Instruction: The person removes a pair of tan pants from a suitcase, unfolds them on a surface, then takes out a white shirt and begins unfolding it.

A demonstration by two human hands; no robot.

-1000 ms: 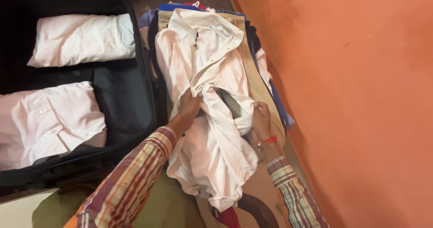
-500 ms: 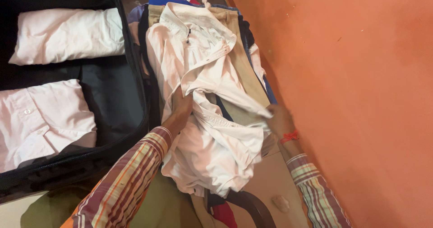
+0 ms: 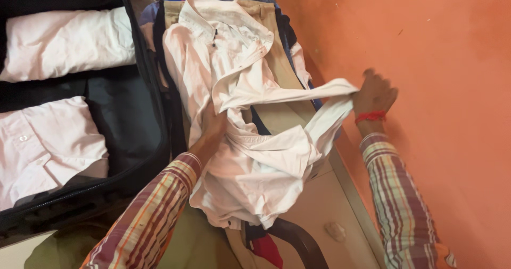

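A rumpled white shirt (image 3: 234,61) lies on top of a pile of folded clothes (image 3: 277,61) between an open black suitcase (image 3: 128,114) and an orange wall. My left hand (image 3: 213,128) presses down on the shirt's middle, fingers partly buried in the cloth. My right hand (image 3: 375,93), with a red thread at the wrist, grips the end of a shirt sleeve (image 3: 298,96) and holds it stretched out to the right, close to the wall. Both my arms wear striped plaid sleeves.
Two folded white shirts (image 3: 69,40) (image 3: 48,146) lie inside the suitcase. The orange wall (image 3: 436,114) runs close along the right. A dark curved handle (image 3: 298,239) and a red cloth (image 3: 269,247) show below the pile.
My right hand has drawn the sleeve out from the shirt's middle, up and to the right toward the wall. My left hand has stayed pressed on the shirt.
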